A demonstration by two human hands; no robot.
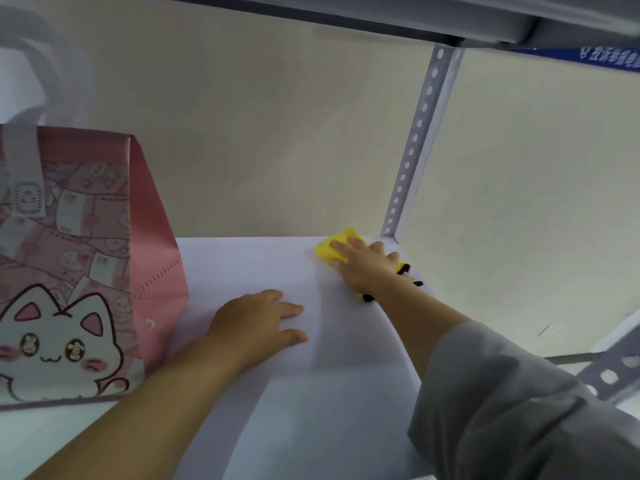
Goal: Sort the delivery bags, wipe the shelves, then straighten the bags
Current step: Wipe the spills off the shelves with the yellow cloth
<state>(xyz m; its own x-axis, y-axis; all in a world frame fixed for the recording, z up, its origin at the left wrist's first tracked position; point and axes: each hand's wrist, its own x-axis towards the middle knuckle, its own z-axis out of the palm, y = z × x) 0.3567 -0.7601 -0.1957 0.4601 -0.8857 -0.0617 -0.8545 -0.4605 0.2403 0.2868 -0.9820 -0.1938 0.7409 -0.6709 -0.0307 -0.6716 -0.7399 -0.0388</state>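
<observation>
Shelf (311,410): white board.
Sleeve (519,410): grey, on the right forearm.
Bag (86,254): pink paper, white cartoon cat, upright at the left.
Left hand (256,320): flat on the shelf beside the bag, fingers straight and close together.
Right hand (363,268): fingers spread, pressing the yellow cloth (332,249) into the far right corner.
Post (419,133): perforated, behind the cloth.

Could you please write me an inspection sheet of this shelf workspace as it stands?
Surface: white shelf, carrying one bag and a cloth.
Job's things: pink cat bag upright at the left; yellow cloth flat at the far right corner.
Clutter: nothing seen.
Hands: left hand flat on the shelf, right of the bag; right hand presses the cloth with straight fingers.
Cables: nothing seen.
Surroundings: perforated post behind the cloth, upper shelf overhead, blue sign top right, pale wall.
</observation>
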